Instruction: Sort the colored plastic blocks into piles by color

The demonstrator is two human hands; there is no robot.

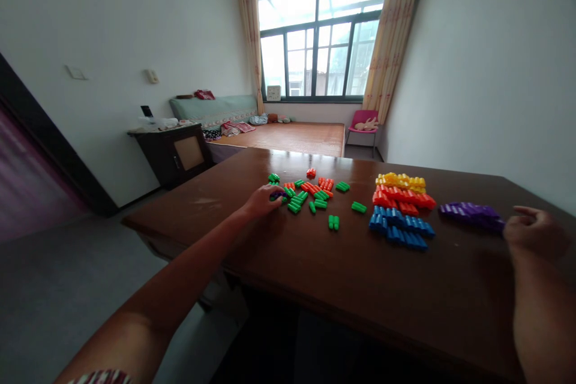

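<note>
My left hand [263, 201] reaches over the dark table to the left side of a loose scatter of small plastic blocks. Its fingers are closed around a purple block [278, 195], beside green blocks [297, 199] and orange-red blocks [310, 188]. At the far right, my right hand [535, 231] is curled at the right end of a pile of purple blocks [470, 213]; one finger sticks out to the left. What its curled fingers hold, if anything, is hidden.
Grouped rows of yellow blocks [400, 180], red blocks [402, 198] and blue blocks [400, 228] lie right of centre on the table [315, 270]. Single green pieces lie nearer the middle. Beyond the table are a bed [306, 135], a pink chair [363, 117] and a cabinet [175, 156].
</note>
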